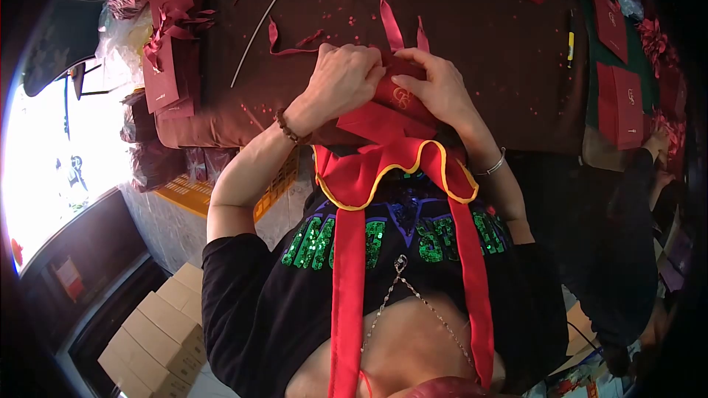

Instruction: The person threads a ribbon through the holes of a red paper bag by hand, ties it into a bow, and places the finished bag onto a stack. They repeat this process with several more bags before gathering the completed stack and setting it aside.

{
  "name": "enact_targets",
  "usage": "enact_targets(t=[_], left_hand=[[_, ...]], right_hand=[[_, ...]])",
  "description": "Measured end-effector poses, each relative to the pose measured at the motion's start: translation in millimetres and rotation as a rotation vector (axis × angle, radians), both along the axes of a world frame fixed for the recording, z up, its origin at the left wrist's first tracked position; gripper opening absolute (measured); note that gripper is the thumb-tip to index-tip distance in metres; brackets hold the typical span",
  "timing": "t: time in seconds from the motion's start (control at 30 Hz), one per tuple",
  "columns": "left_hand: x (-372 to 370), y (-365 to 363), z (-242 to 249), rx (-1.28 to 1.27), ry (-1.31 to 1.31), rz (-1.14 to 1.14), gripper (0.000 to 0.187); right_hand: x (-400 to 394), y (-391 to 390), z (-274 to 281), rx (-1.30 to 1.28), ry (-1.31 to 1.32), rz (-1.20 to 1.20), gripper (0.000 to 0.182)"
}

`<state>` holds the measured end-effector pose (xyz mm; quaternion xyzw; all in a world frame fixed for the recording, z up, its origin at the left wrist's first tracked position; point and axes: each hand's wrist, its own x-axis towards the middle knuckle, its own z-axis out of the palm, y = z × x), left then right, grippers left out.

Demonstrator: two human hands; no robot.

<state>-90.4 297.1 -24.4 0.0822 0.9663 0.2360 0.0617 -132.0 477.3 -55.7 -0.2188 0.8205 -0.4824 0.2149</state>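
Note:
A small red bag (403, 96) with a gold emblem lies at the table's near edge, between my hands. My left hand (346, 74) is closed at the bag's upper left, its fingertips bent out of sight; what they pinch is hidden. My right hand (435, 85) grips the bag's upper right side, thumb on the front near the emblem. Red ribbon ends (391, 22) stick up beyond the bag. Another loose red ribbon (284, 48) lies on the dark cloth beside my left hand.
On the brown-covered table (501, 118) lie a thin white rod (255, 40), a yellow marker (571, 46) and red scraps. Red bags (164, 77) with ribbons stand left, more bags (619, 107) right. Another person's hand (656, 141) is at the right edge. Cartons (151, 335) sit lower left.

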Motion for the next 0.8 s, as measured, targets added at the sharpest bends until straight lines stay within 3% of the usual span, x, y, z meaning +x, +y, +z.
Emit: enact_targets(t=[0.43, 0.53, 0.7, 0.8], left_hand=[[-8.0, 0.5, -4.7, 0.081, -0.048, 0.086, 0.013], [-7.6, 2.9, -7.5, 0.080, 0.088, 0.025, 0.010], [8.8, 13.3, -20.9, -0.156, 0.449, -0.099, 0.011], [10.9, 18.3, -26.6, -0.158, 0.474, -0.104, 0.012]], right_hand=[[3.6, -1.6, 6.1, 0.072, 0.076, 0.016, 0.033], [5.1, -2.3, 7.7, 0.066, 0.091, 0.027, 0.034], [4.6, -0.8, -2.9, 0.017, 0.024, -0.042, 0.034], [4.7, 0.3, -4.1, 0.020, 0.061, -0.026, 0.035]])
